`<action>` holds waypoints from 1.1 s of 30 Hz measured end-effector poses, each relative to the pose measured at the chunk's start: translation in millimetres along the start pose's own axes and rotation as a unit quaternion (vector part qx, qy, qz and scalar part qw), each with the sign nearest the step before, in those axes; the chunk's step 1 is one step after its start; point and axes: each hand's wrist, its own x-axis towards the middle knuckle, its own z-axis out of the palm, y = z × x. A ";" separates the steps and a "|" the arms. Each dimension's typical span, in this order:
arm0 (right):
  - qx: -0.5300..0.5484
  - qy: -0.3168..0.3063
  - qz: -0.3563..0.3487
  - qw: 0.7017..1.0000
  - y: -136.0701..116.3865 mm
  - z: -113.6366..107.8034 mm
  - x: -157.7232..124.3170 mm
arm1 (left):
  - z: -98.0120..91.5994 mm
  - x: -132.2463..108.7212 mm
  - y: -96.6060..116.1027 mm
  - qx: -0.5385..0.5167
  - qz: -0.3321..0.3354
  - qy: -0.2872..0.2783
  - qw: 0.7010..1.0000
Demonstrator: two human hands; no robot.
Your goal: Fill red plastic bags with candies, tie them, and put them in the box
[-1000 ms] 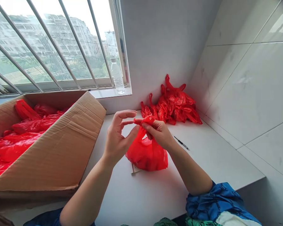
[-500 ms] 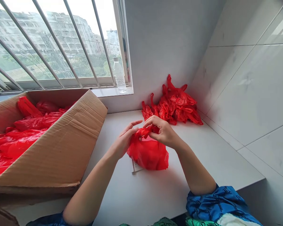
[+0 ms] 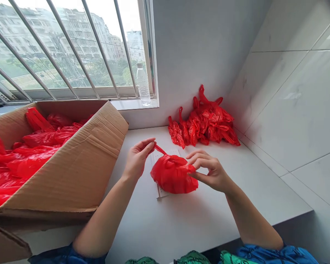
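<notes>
Our left hand [image 3: 137, 159] pinches the handle [image 3: 158, 149] of the red bag [image 3: 173, 174] taut; our spread right hand [image 3: 210, 170] touches its side.

The hands [image 3: 137, 160] have moved apart around the red plastic bag [image 3: 173, 174].

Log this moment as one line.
left hand: pinches handle of red plastic bag | right hand: touches bag edge | beside: cardboard box of red bags
</notes>
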 end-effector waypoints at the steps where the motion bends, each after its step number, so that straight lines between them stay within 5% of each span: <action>1: 0.023 -0.007 0.033 0.999 2.5 -3.7 -12.0 | -6.0 4.5 -6.1 -0.001 0.014 0.033 0.999; 6: 0.128 0.013 0.184 0.975 20.1 -14.8 -50.7 | -22.0 12.7 -29.2 -0.020 0.068 0.130 0.989; 9: 0.110 0.009 0.245 0.963 34.3 -19.8 -56.5 | -26.9 5.5 -30.2 -0.009 0.104 0.101 0.989; 12: -0.056 0.014 0.275 0.960 51.1 -21.6 -61.5 | -38.0 -6.5 -32.2 0.068 0.039 0.044 0.996; 16: -0.223 -0.037 0.219 0.949 66.3 -2.9 -58.7 | -41.0 -25.8 -44.9 0.295 -0.016 -0.075 0.952; 20: -0.247 -0.114 0.086 0.959 70.7 30.2 -29.1 | -11.7 -33.2 -55.0 0.405 0.125 -0.243 0.872; 23: -0.170 -0.106 0.114 0.973 75.4 40.9 -9.4 | 1.9 -24.5 -57.1 0.392 0.143 -0.212 0.884; 27: -0.169 -0.086 0.148 0.971 80.2 34.9 -15.1 | -18.0 -22.0 -51.6 0.307 0.077 -0.119 0.941; 29: -0.214 -0.089 0.091 0.969 78.5 33.3 -25.7 | -30.3 -32.8 -45.9 0.336 0.073 -0.144 0.928; 33: -0.250 -0.122 0.022 0.960 74.2 42.2 -31.7 | -25.1 -51.8 -42.9 0.440 0.106 -0.284 0.845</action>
